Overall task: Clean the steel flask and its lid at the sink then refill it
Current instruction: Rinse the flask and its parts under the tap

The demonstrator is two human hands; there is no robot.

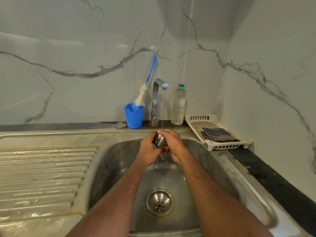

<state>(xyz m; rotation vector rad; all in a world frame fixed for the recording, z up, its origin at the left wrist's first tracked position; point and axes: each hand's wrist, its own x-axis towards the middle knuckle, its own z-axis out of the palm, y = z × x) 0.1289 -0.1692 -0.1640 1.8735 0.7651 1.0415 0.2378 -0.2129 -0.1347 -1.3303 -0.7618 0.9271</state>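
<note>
Flask (pixel 159 140) over sink (pixel 222 168), under tap (pixel 159 93) stream at 12 o'clock; left hand (pixel 148 147) and right hand (pixel 174 144) both wrap it; long axis tilts up toward 1 o'clock, I think; hands equally near.

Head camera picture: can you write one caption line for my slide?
Both hands, left hand and right hand, hold the steel flask under the running tap over the sink.
</note>
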